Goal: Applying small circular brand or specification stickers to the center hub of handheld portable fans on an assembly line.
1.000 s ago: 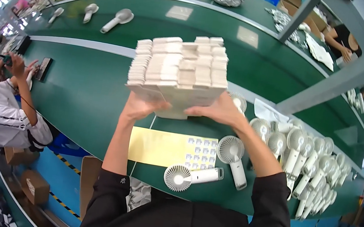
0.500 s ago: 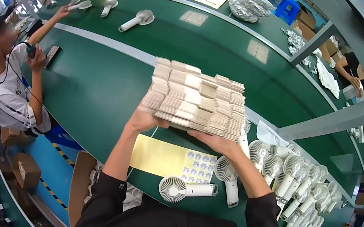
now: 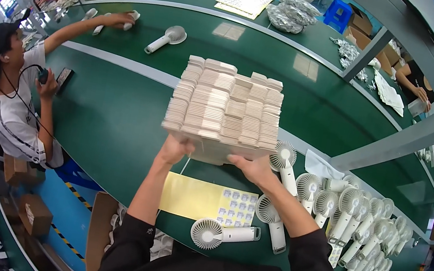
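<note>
Above the green table, I hold a bulky block of stacked off-white cardboard pieces (image 3: 212, 100), layered in several columns. My left hand (image 3: 175, 149) grips its near left corner, thumb on the near face and fingers hidden beneath. At the near right corner my right hand (image 3: 253, 168) has the same kind of grip. Below lies a yellow sticker sheet (image 3: 188, 197) with several small printed labels at its right end. A white handheld fan (image 3: 207, 233) rests flat in front of it, and another fan (image 3: 269, 209) is by my right forearm.
Many white handheld fans (image 3: 364, 217) crowd the table on the right. A metal post (image 3: 393, 145) slants above them. At left, a person (image 3: 13, 84) reaches across the divider toward a fan. One more fan (image 3: 175, 35) lies beyond the divider. An open carton (image 3: 99, 230) stands below the table edge.
The block has shifted left and a little away, and its near face now shows more, with both thumbs against it. The other person's reaching hand has moved right to another fan.
</note>
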`<state>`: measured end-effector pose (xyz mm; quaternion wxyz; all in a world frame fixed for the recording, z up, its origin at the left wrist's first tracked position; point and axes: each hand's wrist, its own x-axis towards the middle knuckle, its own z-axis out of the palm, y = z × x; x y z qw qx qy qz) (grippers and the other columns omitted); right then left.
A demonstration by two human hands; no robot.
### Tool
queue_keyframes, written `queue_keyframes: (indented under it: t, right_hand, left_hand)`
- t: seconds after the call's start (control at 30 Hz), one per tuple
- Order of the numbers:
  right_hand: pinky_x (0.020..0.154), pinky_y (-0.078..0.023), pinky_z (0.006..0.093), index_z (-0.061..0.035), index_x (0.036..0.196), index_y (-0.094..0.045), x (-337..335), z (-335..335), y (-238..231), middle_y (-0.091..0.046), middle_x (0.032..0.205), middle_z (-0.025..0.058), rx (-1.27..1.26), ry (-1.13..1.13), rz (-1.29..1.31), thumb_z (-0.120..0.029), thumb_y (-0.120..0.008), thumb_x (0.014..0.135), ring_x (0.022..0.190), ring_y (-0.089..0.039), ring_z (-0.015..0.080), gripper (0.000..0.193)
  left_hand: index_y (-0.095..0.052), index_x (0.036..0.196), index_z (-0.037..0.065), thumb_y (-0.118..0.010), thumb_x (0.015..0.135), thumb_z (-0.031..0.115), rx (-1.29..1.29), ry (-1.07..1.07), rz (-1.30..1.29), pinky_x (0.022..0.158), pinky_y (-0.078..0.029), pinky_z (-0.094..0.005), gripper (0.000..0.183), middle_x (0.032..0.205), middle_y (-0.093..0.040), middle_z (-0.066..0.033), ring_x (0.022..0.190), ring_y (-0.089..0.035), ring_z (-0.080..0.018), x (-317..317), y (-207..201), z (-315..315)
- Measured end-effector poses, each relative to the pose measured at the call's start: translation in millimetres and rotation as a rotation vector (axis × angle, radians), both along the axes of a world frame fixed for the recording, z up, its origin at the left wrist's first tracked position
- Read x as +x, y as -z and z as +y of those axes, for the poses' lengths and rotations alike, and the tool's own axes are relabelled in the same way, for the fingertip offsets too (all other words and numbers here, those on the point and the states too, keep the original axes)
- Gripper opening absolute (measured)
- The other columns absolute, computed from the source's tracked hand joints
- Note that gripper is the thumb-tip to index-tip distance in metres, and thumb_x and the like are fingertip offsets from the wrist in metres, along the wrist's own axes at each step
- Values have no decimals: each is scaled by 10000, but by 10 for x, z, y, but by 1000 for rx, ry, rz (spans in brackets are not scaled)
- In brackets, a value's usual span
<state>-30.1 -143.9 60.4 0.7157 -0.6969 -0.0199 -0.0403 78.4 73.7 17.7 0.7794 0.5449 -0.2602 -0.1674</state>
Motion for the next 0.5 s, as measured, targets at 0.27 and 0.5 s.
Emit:
queue_keyframes:
  t: [0.27, 0.5]
  right_hand:
    - [1064, -374, 436, 6, 1288, -560, 69, -141, 100, -543, 1313, 180, -371, -17, -165, -170, -815, 774, 1261, -484, 285, 600]
    - [818, -544, 353, 4, 1141, -660, 161, -21, -75, -711, 1046, 115, -470, 203, -409, -114, -794, 782, 945, -676, 229, 401]
  left_hand:
    - [-418, 1411, 21, -897, 662, 484, 318, 3, -142, 1022, -423, -380, 1002, 1291, -553, -80, 1216, -507, -214, 42, 6, -87]
    - [-250, 1519, 51, -910, 639, 295, 240, 39, -112, 1108, -349, -388, 1126, 1483, -377, -117, 1368, -372, -248, 121, -501, -122]
